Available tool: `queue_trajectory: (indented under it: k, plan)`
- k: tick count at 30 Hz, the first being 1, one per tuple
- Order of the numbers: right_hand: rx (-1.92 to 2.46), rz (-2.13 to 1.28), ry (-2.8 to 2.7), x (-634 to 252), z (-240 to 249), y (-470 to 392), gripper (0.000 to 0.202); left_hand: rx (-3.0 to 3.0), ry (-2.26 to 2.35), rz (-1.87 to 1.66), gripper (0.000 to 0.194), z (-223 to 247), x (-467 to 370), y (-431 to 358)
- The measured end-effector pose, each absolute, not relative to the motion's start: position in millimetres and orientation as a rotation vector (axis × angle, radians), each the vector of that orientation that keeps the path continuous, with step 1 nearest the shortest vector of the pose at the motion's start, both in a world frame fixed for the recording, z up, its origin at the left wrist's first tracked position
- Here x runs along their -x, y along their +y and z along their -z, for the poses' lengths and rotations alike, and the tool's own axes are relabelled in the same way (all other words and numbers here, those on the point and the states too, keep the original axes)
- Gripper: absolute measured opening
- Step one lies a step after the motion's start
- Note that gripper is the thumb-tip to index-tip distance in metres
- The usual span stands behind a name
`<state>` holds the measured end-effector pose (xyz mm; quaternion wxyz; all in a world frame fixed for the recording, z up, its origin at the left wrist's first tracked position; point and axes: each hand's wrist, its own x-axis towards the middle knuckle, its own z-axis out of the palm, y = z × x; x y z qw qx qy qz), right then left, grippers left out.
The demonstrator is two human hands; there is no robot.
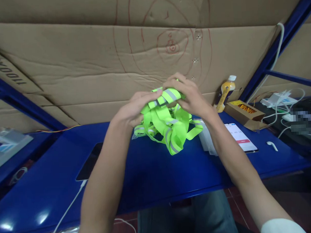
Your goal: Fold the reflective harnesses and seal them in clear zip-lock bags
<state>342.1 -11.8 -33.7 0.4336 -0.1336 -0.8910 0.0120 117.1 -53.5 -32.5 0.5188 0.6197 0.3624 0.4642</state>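
Observation:
A bundle of neon yellow-green reflective straps (pixel 162 118) with silver stripes is lifted above the blue table. My left hand (pixel 134 107) grips its upper left side, the thumb along the top. Around the upper right side, my right hand (pixel 186 92) has its fingers wrapped over the back of the bundle. Several loops hang down below both hands, the lowest close to the tabletop. Some fingertips are hidden behind the straps. Clear plastic bags (pixel 207 138) lie beside my right forearm, partly covered by it.
On the blue table (pixel 158 178), a dark phone (pixel 89 164) with a white cable lies left. At right are a lit phone (pixel 241 138), a white earbud (pixel 272 145), an open cardboard box (pixel 245 114) and a yellow drink bottle (pixel 224 94). Cardboard (pixel 78 71) stands behind.

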Motion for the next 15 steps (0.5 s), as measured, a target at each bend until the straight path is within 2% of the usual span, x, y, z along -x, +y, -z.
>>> queue_trajectory:
  k: [3,5,7,11,13,15]
  plan:
    - [0.288,-0.207,-2.285,-338,32,-16,0.050,-1.587,0.953,-1.217,0.051,31,-108,-53]
    - [0.304,-0.328,-2.254,-339,33,-14,0.064,-1.821,1.006,-1.314,0.051,29,-104,-55]
    - [0.374,-0.417,-2.205,-341,35,-8,0.070,-2.112,1.041,-1.365,0.046,25,-104,-59]
    - [0.425,-0.672,-2.305,-349,44,3,0.062,-2.455,1.029,-1.271,0.029,24,-110,-63]
    - [0.421,-0.779,-2.348,-352,45,4,0.052,-2.437,1.018,-1.277,0.039,28,-111,-59]
    - [0.440,-0.716,-2.334,-354,43,3,0.044,-2.246,0.988,-1.246,0.056,32,-109,-54]
